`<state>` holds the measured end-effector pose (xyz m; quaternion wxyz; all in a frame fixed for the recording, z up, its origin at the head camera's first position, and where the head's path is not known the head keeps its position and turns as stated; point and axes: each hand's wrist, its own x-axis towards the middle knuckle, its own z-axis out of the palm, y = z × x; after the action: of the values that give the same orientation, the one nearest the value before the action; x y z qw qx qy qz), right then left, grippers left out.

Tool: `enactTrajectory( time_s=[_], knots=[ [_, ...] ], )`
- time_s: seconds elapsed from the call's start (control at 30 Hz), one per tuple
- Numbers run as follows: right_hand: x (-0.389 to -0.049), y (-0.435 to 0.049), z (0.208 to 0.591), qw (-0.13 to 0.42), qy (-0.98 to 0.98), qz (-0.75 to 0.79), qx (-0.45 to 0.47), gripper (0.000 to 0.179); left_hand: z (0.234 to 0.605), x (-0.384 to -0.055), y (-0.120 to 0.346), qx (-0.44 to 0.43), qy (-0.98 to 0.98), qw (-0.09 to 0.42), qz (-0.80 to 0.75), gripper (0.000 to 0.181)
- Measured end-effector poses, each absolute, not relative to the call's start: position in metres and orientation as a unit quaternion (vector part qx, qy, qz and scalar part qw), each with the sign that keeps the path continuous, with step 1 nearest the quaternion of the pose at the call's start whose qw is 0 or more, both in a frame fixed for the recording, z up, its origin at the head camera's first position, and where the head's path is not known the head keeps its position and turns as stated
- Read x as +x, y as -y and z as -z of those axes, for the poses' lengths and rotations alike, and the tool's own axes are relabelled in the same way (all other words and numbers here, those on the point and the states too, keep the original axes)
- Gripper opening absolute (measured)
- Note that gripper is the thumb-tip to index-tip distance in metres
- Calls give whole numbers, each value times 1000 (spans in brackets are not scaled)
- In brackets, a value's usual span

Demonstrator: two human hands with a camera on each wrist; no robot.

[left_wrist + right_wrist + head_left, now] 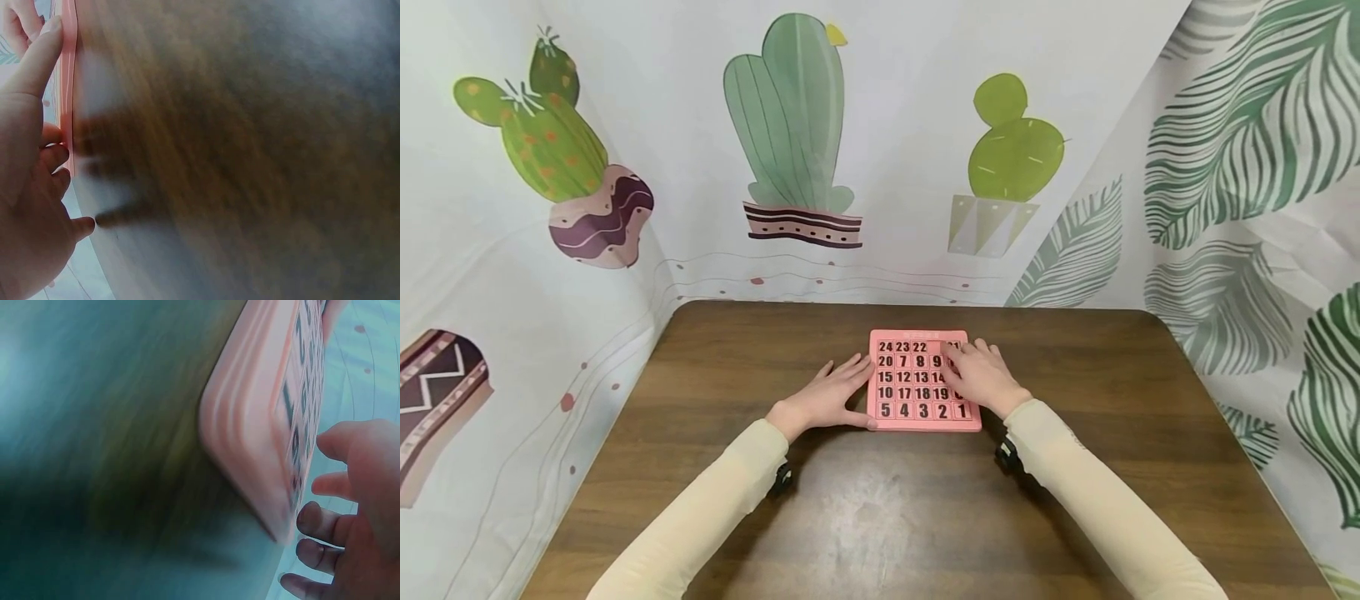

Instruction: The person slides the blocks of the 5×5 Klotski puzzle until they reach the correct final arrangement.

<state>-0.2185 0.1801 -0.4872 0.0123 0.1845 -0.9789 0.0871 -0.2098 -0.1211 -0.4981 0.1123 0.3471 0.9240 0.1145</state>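
A pink sliding number puzzle [922,385] lies flat on the wooden table, its square tiles printed with black numbers. In its top row, a gap shows right of the 22 tile [920,347]. Along the puzzle's left edge my left hand [820,402] rests with straight fingers, the thumb at the lower left corner. My right hand [988,377] is over the upper right part, index fingertip by the gap, covering several tiles. In the right wrist view, the right hand's relaxed fingers [320,522] spread beside the puzzle's thick rim [240,406].
The brown wooden table [865,517] extends around the puzzle on all sides. Behind it hangs a white cloth [910,125] printed with cacti and leaves. Each wrist wears a dark strap device, such as the one under the right sleeve [1075,483].
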Motion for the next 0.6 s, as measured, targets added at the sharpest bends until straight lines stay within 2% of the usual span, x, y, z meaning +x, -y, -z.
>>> enactTrajectory(
  time_s=[0.27,0.6],
  knots=[
    [-213,-204,485,25,981,-85,172,47,498,-210,121,348,-924,112,-113,107],
    [-211,-209,487,29,981,-74,178,44,493,-208,120,352,-923,109,-112,107]
  ],
)
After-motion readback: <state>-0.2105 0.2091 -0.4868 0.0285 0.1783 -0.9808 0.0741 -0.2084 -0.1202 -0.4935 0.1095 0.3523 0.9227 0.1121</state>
